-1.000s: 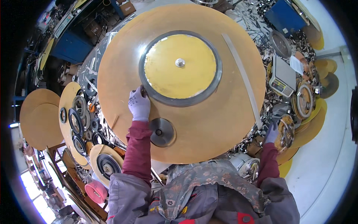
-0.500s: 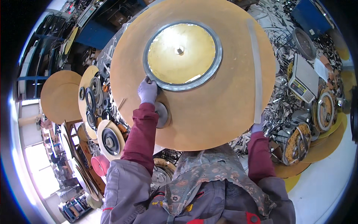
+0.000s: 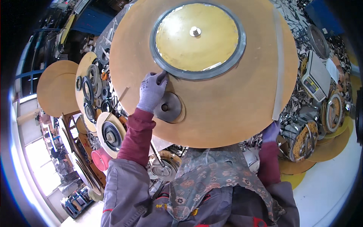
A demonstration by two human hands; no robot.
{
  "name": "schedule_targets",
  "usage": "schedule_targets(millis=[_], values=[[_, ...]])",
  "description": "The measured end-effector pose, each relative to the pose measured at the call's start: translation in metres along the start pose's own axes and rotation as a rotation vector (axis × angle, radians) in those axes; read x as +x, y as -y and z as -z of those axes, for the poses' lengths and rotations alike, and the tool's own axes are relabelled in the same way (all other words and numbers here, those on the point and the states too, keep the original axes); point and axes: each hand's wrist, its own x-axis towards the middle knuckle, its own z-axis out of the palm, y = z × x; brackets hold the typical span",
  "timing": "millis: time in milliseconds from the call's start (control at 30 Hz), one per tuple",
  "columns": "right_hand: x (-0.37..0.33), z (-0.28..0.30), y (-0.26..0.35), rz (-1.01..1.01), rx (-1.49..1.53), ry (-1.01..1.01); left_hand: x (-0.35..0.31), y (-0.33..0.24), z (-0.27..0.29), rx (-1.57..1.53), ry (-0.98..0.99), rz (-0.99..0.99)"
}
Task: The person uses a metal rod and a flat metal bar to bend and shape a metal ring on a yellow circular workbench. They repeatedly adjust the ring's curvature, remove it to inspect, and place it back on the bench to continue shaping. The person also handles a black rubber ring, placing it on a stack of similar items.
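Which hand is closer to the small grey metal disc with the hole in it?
The left hand. It rests right beside the small grey metal disc, just to its left, fingers up at the dark ring. The right hand is far off at the big round board's right edge.

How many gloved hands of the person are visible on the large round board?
2: the left hand at the grey ring's lower left edge, the right hand at the large round board's lower right edge, partly hidden.

Big tan disc (image 3: 227,109) carries grey-ringed coil (image 3: 198,39), metal hub (image 3: 168,108).
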Motion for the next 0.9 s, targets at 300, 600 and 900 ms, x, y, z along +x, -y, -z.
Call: schedule_targets(millis=[300,600,900], values=[[-0.179,0.017,0.106,-0.222,0.291,-0.226,-0.001,0.035,-0.015,-0.264,-0.174,-0.301],[-0.204,-0.178,0.113,-0.799,0.075,0.41,-0.006,0.032,-0.019,-0.261,-0.122,-0.422],[-0.199,-0.21,0.089,-0.837,0.14,0.409,-0.008,0.033,-0.023,-0.231,-0.132,-0.459]])
